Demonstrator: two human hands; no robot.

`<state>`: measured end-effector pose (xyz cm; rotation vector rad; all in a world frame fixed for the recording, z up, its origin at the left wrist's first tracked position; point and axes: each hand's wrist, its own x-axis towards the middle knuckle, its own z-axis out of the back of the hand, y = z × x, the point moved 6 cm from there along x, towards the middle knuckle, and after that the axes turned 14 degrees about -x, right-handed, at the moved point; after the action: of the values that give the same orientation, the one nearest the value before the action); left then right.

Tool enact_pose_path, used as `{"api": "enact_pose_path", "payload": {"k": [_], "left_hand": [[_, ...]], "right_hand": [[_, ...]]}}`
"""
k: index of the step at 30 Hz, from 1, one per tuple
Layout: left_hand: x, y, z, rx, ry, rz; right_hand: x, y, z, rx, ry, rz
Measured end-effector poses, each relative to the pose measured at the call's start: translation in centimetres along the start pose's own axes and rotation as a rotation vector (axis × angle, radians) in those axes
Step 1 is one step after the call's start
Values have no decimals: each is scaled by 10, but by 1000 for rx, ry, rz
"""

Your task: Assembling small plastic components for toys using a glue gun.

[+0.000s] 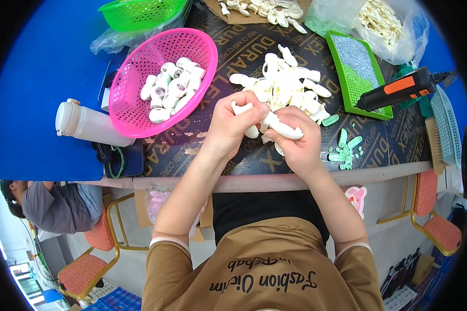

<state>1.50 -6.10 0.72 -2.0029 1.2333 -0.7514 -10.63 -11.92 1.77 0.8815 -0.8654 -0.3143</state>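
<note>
Over the near part of the table, my left hand [232,120] is closed round a curved white moulded piece [251,130]. My right hand [302,145] pinches an elongated white moulded piece [285,127] with a rounded end. The two pieces meet between my fingers; whether they are joined I cannot tell. Just beyond my hands lies a loose heap of similar white moulded pieces [290,85]. Small pale green pieces [342,150] lie on the table to the right of my right hand.
A pink basket [124,98] of white rounded parts stands left, beside a white bottle [96,124]. To the right, a green tray [347,93] holds grey granules, with a black and orange tool [399,89] across its edge. Bags and more white pieces lie at the back. Another person [62,205] sits left.
</note>
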Motion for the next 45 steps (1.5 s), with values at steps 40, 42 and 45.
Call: {"api": "enact_pose_path", "payload": {"k": [40,42,45], "left_hand": [[-3,-1,-4,-107,64,24],[-3,-1,-7,-121,60,51],[-3,-6,-13,168,99,-6]], "right_hand": [[-5,-17,-3,519,88,-189],[-6,-25,-2,681,90,-254],[-6,-25,-1,688,28,-259]]}}
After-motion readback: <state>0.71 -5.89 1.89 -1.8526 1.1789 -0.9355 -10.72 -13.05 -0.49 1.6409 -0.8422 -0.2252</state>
